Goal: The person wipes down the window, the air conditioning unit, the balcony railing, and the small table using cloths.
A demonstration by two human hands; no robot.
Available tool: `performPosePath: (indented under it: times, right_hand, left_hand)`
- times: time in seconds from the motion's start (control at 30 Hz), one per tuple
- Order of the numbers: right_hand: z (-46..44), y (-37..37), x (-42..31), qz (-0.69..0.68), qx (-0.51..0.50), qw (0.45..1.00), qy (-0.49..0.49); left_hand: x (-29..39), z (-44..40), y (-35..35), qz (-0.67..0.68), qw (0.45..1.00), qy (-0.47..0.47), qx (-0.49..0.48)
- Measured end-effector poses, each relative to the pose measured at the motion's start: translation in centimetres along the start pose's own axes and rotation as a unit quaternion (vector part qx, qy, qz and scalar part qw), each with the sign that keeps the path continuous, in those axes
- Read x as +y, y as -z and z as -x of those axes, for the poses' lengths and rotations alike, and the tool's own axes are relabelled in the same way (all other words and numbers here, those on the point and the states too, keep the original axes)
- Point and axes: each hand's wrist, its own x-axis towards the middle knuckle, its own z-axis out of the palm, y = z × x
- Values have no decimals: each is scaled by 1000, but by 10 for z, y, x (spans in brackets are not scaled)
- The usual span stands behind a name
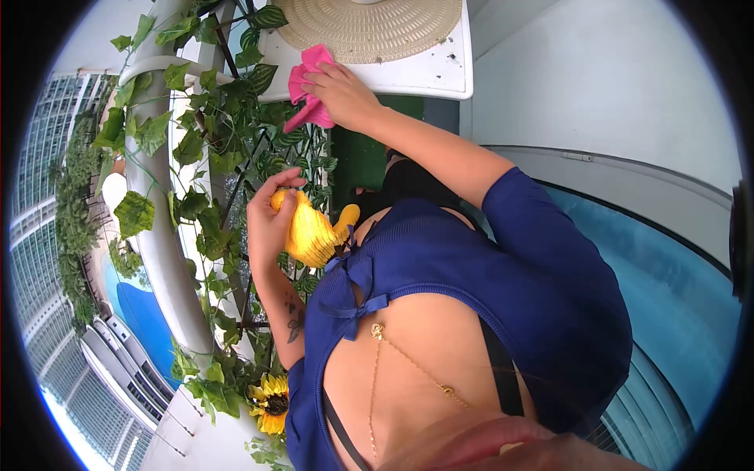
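Observation:
My right hand (342,96) grips a bunched pink cloth (314,111) at the near left edge of a white table (400,81). A round woven placemat (369,35) lies on the table, with small dark bits of debris (452,56) beside it. In front of my torso on the left, my left hand (271,216) is closed on a crinkled yellow cloth-like item (310,235), part of which hangs near the blue top's bow. The fingertips under the pink cloth are partly hidden.
A white railing (177,259) wrapped in leafy vines (208,204) runs along the left, with a sunflower (271,404) low on it. Beyond it are buildings and a blue pool (145,314). A pale wall (605,86) and glass panel (660,259) stand on the right.

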Motion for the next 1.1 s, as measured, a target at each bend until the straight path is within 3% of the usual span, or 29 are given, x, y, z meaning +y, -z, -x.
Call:
performPosePath:
  times: [0.07,0.1,0.17,0.2,0.3,0.33,0.4,0.47,0.5,0.53,0.57,0.63,0.7,0.77,0.83,0.93,0.97,1.03,1.07,1.1]
  right_hand:
    - [61,41,55,-26,36,997,-60]
    - [91,65,91,35,68,993,-94]
    - [128,125,163,146,92,957,-233]
    - [140,147,202,170,96,917,-348]
    - [121,223,218,82,254,846,-462]
    - [108,237,206,79,255,847,-459]
    - [72,244,178,-146,246,822,-492]
    - [68,203,181,-68,127,936,-320]
    - [62,181,159,-32,45,962,-267]
    - [61,154,133,20,4,980,-198]
    - [69,124,121,-26,-71,989,-130]
    - [89,89,127,-12,-74,997,-35]
    - [80,96,173,35,-64,997,-32]
    - [53,114,222,85,6,989,-118]
    - [24,107,267,15,113,982,-147]
    - [12,105,261,-27,131,980,-147]
    - [18,95,250,-29,58,994,-83]
    - [14,94,257,16,52,998,-36]
    - [1,96,272,15,54,998,-33]
    - [-19,102,298,33,43,994,-91]
  left_hand:
    - [-8,2,4,-5,1000,15,2]
    - [-18,2,7,5,1000,19,20]
    - [-25,-3,8,18,999,25,42]
    - [-25,-7,8,30,998,36,44]
    - [-14,-30,-3,33,997,37,50]
    - [-8,-39,-9,26,998,33,49]
    - [2,-64,-23,7,999,3,51]
    - [17,-95,-39,-84,994,-24,70]
    - [21,-109,-45,-158,983,-48,83]
    - [24,-124,-49,-224,968,-64,96]
    - [28,-136,-53,-238,962,-77,109]
    - [47,-150,-59,-256,959,-32,121]
    - [47,-161,-52,-247,961,-21,126]
    - [32,-157,-48,-237,964,5,118]
    - [15,-155,-43,-169,978,76,95]
    - [-3,-140,-48,-154,976,90,126]
    - [-5,-135,-49,-136,977,107,126]
    - [-6,-127,-54,-119,975,130,136]
    - [-5,-127,-55,-120,975,128,139]
    - [-3,-124,-58,-115,973,145,140]
